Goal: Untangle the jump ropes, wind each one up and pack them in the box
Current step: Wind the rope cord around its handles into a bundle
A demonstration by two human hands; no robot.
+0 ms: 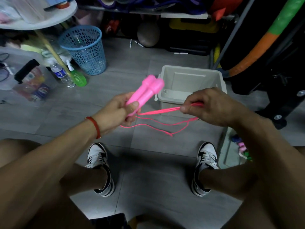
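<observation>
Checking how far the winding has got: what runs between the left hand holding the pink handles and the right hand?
In the head view, taut pink cord strands span from the left hand to the right hand; slack loops hang below them.

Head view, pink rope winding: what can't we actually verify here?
- Pink handles: motion-blurred; lower ends hidden inside the left hand.
- Pink cord: how many strands the right hand pinches is hidden by its fingers; whether knots remain is too thin to tell.
- Grey box: its near part is behind the right hand; the visible part shows no rope.
- Other ropes: only small, dim coloured bits by the right edge, unidentifiable.
</observation>
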